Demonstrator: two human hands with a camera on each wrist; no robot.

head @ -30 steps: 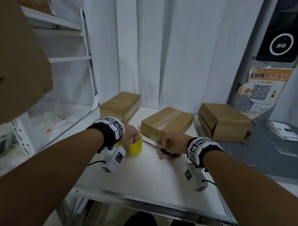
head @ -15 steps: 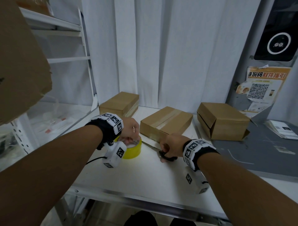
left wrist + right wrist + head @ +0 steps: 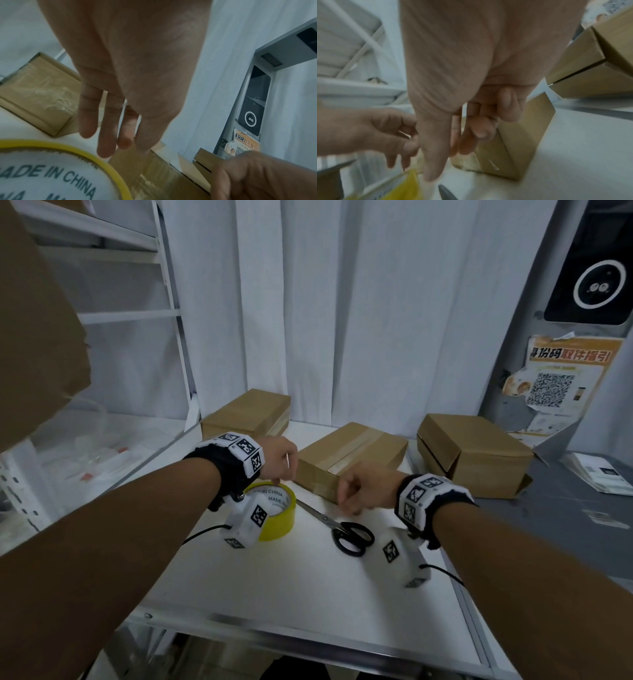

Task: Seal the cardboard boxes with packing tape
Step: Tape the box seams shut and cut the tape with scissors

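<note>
Left hand (image 3: pixel 279 458) hangs just over the yellow tape roll (image 3: pixel 275 513) lying flat on the white table (image 3: pixel 274 583), fingers loose and straight, gripping nothing, while the right hand (image 3: pixel 364 489) is loosely curled and empty above the black-handled scissors (image 3: pixel 337 527). Just past the hands sits the taped middle box (image 3: pixel 349 455), with another closed box (image 3: pixel 248 414) further back left. Off to the right, a third box (image 3: pixel 476 453) has a flap ajar.

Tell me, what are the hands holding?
The right hand holds nothing; the scissors lie free. The left hand is over the tape roll; whether it pinches tape cannot be told.
</note>
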